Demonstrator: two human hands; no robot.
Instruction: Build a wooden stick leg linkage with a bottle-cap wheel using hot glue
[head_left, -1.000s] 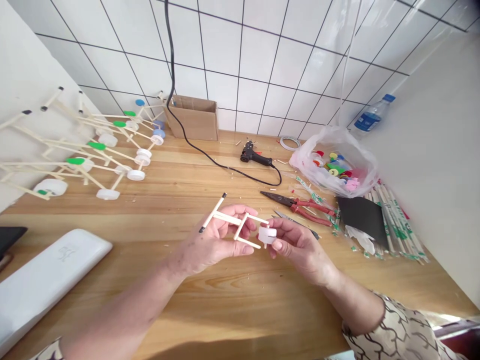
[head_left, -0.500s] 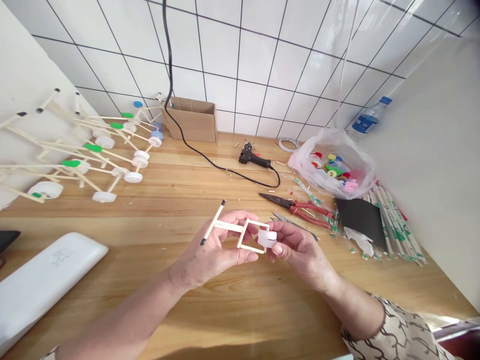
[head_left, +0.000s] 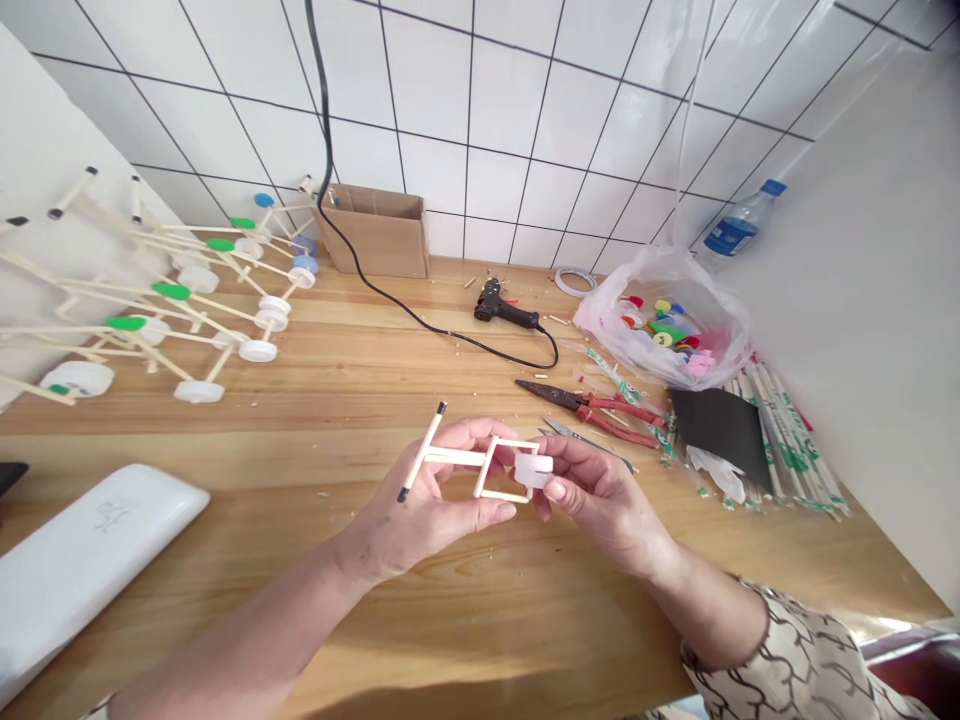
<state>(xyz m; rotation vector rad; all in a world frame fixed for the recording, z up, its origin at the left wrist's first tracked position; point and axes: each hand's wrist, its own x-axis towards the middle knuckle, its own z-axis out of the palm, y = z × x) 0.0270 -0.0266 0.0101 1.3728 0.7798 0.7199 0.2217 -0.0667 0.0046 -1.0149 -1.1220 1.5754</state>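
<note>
Over the middle of the table I hold a small frame of wooden sticks, with a square loop at its right end and a black-tipped crossbar at its left. My left hand is closed around the frame's stem and loop, thumb along the near side. At the loop's right end sits a white bottle cap, pinched by the thumb and fingers of my right hand. The cap touches the loop's end stick; whether it is fixed there I cannot tell.
Stick-and-cap models stand at the left, near a white power bank. Behind are a cardboard box and a black glue gun. To the right lie red-handled pliers, scissors, a bag of caps and wrapped chopsticks.
The view has shifted slightly, moving the background left and up in the picture. Both hands keep the same grip on the stick frame and the cap.
</note>
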